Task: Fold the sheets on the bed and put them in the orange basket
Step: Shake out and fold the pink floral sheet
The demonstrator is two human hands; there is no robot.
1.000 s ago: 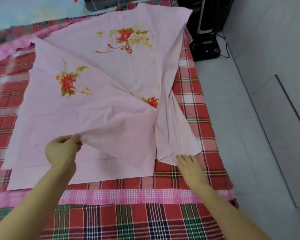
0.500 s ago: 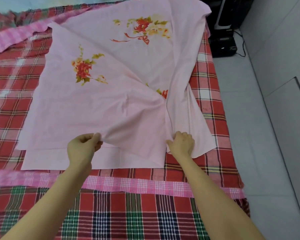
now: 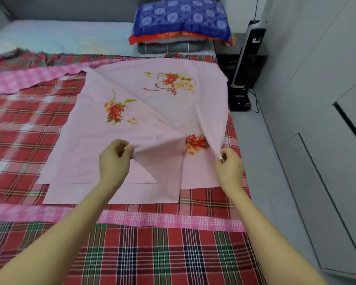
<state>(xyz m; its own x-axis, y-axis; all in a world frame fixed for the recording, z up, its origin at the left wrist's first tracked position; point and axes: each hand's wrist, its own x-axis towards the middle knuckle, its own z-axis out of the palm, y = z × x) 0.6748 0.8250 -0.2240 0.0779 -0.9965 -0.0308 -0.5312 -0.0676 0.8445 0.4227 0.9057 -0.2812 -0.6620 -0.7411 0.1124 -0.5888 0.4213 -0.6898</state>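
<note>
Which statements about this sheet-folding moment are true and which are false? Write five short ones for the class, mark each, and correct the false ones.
1. The left hand pinches a fold of the pink sheet. True.
2. The right hand lies flat and open on the sheet. False: it pinches a raised edge of the sheet.
3. The pink sheet lies on a red plaid cover. True.
4. The blue flowered pillow lies on the pink sheet. False: it tops a stack of folded grey bedding beyond the sheet.
5. A black appliance stands on the floor to the right of the plaid cover. True.
</note>
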